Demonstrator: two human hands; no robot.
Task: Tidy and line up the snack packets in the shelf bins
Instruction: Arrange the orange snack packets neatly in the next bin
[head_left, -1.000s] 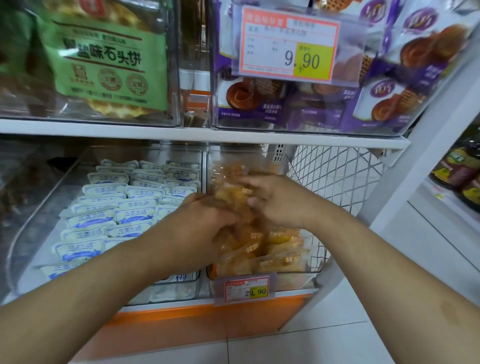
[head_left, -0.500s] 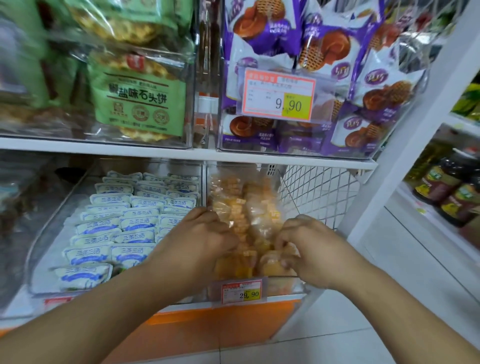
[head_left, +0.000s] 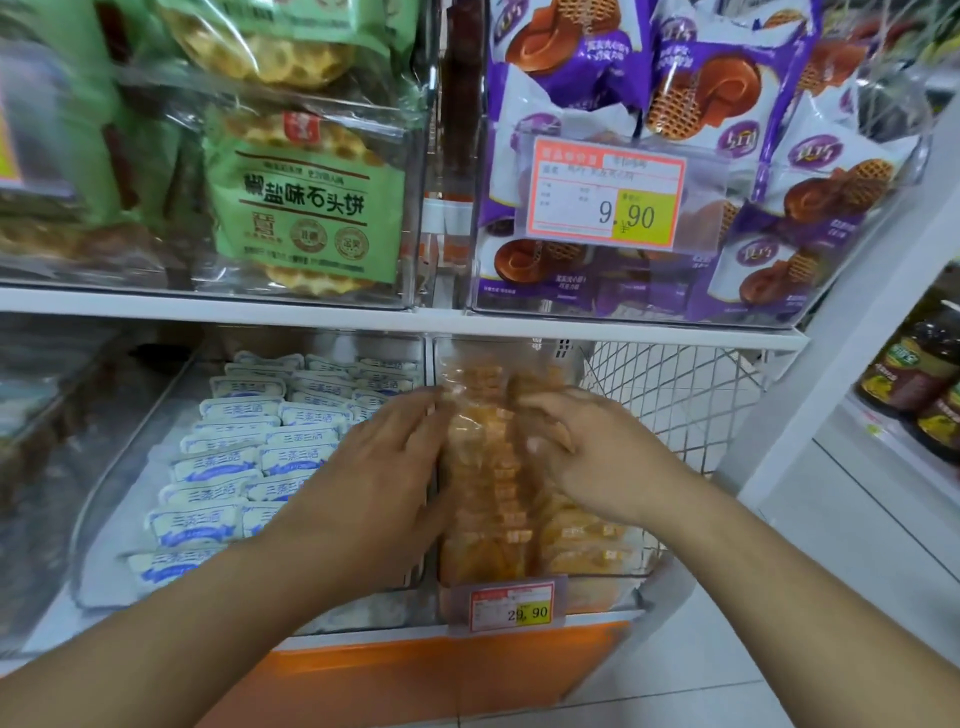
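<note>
Both hands are down in the lower right clear bin (head_left: 644, 569), working the row of orange snack packets (head_left: 488, 483) that runs front to back along its left side. The left hand (head_left: 384, 467) lies flat, fingers straight and together, pressed against the left face of the row, next to the wall shared with the neighbouring bin. The right hand (head_left: 587, 452) comes in from the other side, fingers a bit bent and spread, tips on the packets; it looks like pushing rather than a real grip, though blur makes that hard to call. Squeezing from both sides is probably meant to stand the packets on edge and square them into one straight file. More orange packets (head_left: 582, 545) lie flatter at the front right of the same bin, beside the row, so that part is likely not lined up yet. A price tag (head_left: 511, 608) hangs on the bin front. The left bin (head_left: 104, 519) holds white and blue packets (head_left: 218, 467) already in neat overlapping rows, which the hands are not touching. On the shelf (head_left: 363, 314) above, green cracker bags (head_left: 306, 208) and purple pastry bags (head_left: 701, 88) stand upright in their own bins, faces out so labels read. A wire mesh panel (head_left: 685, 405) closes the right end.
</note>
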